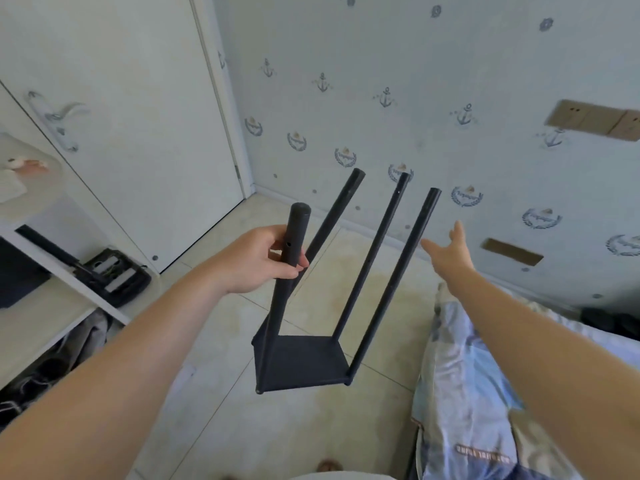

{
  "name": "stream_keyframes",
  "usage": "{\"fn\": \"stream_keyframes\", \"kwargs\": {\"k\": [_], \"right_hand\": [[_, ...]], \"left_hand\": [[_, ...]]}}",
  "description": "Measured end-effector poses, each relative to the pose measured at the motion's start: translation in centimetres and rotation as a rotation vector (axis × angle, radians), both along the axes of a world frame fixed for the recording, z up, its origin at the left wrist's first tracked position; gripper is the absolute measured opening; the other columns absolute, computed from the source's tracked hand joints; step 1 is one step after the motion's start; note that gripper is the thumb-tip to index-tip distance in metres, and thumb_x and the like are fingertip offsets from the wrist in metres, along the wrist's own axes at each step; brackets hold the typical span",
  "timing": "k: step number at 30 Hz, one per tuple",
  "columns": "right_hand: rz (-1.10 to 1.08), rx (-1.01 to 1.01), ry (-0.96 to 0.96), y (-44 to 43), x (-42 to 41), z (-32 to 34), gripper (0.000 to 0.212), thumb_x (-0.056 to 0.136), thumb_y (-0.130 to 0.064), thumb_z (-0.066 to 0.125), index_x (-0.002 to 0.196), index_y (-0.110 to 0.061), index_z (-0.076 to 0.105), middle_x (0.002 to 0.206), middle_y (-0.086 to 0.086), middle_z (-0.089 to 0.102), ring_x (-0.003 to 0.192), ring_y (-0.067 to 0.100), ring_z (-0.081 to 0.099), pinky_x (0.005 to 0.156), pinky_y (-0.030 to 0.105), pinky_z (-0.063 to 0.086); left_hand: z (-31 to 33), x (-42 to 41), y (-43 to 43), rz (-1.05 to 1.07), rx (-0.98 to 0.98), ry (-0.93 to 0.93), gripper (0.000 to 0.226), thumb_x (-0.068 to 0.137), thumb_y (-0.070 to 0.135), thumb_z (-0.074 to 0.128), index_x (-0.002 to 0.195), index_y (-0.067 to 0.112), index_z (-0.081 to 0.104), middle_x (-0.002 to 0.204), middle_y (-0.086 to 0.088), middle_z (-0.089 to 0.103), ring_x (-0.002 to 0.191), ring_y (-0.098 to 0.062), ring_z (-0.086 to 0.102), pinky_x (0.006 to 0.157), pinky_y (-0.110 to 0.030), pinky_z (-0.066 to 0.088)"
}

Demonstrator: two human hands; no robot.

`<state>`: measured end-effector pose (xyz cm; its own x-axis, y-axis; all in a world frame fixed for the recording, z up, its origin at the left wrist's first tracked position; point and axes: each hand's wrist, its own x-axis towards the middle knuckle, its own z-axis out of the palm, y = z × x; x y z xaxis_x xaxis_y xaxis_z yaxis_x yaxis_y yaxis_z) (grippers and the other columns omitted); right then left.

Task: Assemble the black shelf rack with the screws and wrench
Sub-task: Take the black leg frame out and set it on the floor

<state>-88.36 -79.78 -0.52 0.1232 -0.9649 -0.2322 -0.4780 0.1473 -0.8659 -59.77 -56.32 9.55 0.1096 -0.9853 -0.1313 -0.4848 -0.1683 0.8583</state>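
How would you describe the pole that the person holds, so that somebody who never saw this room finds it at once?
In front of the anchor-patterned wall, a black shelf rack hangs tilted above the tiled floor: one square shelf with four poles. The held pole rises from the near left corner. It alone sits in the grip of the left hand, and it looks thickest.

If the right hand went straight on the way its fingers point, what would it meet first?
Probably the black rack's rightmost post: the open right hand points its fingers at it, just short of touching. Depth is unclear, though.
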Motion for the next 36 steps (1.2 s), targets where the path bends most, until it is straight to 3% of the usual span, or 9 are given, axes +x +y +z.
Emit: {"fn": "stream_keyframes", "kwargs": {"k": [5, 8, 10, 12, 15, 19, 23, 29, 36], "right_hand": [[-0.006, 0.098, -0.088, -2.8, 0.6, 1.0, 0.096, 0.097, -0.029, 0.068, 0.162, -0.034, -0.004, 0.167, -0.001, 0.023, 0.139, 0.041, 0.045, 0.108, 0.059, 0.046], [0.000, 0.147, -0.134, -3.7, 1.2, 1.3, 0.092, 0.096, -0.027, 0.071, 0.162, -0.036, 0.007, 0.139, 0.002, 0.054, 0.123, 0.038, 0.058, 0.100, 0.054, 0.053], [-0.027, 0.166, -0.155, -4.2, 1.4, 1.0, 0.077, 0.096, -0.025, 0.069, 0.157, -0.033, 0.024, 0.121, 0.004, 0.060, 0.110, 0.027, 0.061, 0.091, 0.049, 0.056], [-0.071, 0.124, -0.142, -4.3, 1.6, 0.8, 0.040, 0.098, -0.021, 0.065, 0.135, -0.028, 0.050, 0.118, 0.011, 0.065, 0.098, 0.025, 0.064, 0.082, 0.046, 0.059], [-0.018, 0.083, -0.102, -4.1, 1.9, 0.3, 0.011, 0.098, -0.017, 0.066, 0.106, -0.019, 0.058, 0.107, 0.015, 0.070, 0.102, 0.032, 0.068, 0.084, 0.051, 0.061], [0.113, -0.039, 0.157, -3.2, 1.7, -0.1, 0.019, 0.096, -0.028, 0.068, 0.107, -0.015, 0.060, 0.096, 0.011, 0.066, 0.085, 0.029, 0.066, 0.074, 0.045, 0.059], [0.181, -0.116, 0.324, -1.5, 1.5, -1.3, 0.019, 0.091, -0.034, 0.074, 0.090, -0.021, 0.060, 0.080, 0.003, 0.064, 0.067, 0.018, 0.059, 0.052, 0.027, 0.038], [0.166, -0.013, 0.380, 0.9, 3.5, -6.1, 0.011, 0.091, -0.022, 0.070, 0.091, -0.014, 0.062, 0.081, 0.009, 0.070, 0.077, 0.027, 0.069, 0.065, 0.032, 0.054], [0.069, 0.226, 0.443, 1.8, 7.6, -13.9, 0.009, 0.085, -0.012, 0.068, 0.083, -0.009, 0.060, 0.086, 0.014, 0.068, 0.084, 0.033, 0.066, 0.072, 0.040, 0.057]], "left_hand": [[1.1, 1.7, 2.0, -0.026, 0.019, 0.030, 0.027, 0.078, 0.008, 0.074, 0.091, 0.032, 0.070, 0.103, 0.005, 0.075, 0.101, -0.013, 0.071, 0.091, -0.035, 0.052], [1.0, 2.2, 2.5, -0.031, 0.035, 0.043, 0.030, 0.079, 0.006, 0.073, 0.093, 0.032, 0.072, 0.105, 0.004, 0.075, 0.104, -0.014, 0.070, 0.093, -0.035, 0.051], [0.6, 2.5, 2.7, -0.028, 0.051, 0.056, 0.032, 0.080, 0.003, 0.072, 0.094, 0.032, 0.072, 0.106, 0.004, 0.074, 0.105, -0.014, 0.070, 0.093, -0.034, 0.051], [0.1, 2.8, 2.6, -0.013, 0.058, 0.067, 0.034, 0.082, 0.001, 0.071, 0.094, 0.032, 0.071, 0.107, 0.004, 0.075, 0.106, -0.014, 0.070, 0.093, -0.035, 0.052], [-1.7, 2.9, 1.5, 0.044, 0.054, 0.062, 0.034, 0.083, -0.002, 0.069, 0.096, 0.029, 0.069, 0.105, 0.005, 0.075, 0.104, -0.011, 0.070, 0.093, -0.035, 0.053], [-5.3, 2.9, -0.6, 0.180, 0.026, 0.084, 0.040, 0.084, -0.010, 0.067, 0.105, 0.024, 0.063, 0.098, 0.005, 0.075, 0.100, -0.010, 0.071, 0.092, -0.032, 0.054], [-9.5, 4.2, -2.7, 0.269, 0.074, 0.032, 0.029, 0.082, 0.001, 0.074, 0.097, 0.026, 0.067, 0.091, 0.010, 0.076, 0.088, -0.006, 0.071, 0.089, -0.027, 0.053], [-17.4, 6.0, -5.3, 0.381, 0.237, -0.127, 0.017, 0.085, 0.018, 0.072, 0.091, 0.033, 0.067, 0.094, 0.014, 0.070, 0.091, -0.011, 0.065, 0.079, -0.027, 0.045], [-27.8, 8.0, -10.1, 0.365, 0.457, -0.085, 0.022, 0.083, 0.000, 0.059, 0.091, 0.017, 0.069, 0.109, -0.002, 0.073, 0.100, -0.022, 0.066, 0.075, -0.025, 0.052]]}}
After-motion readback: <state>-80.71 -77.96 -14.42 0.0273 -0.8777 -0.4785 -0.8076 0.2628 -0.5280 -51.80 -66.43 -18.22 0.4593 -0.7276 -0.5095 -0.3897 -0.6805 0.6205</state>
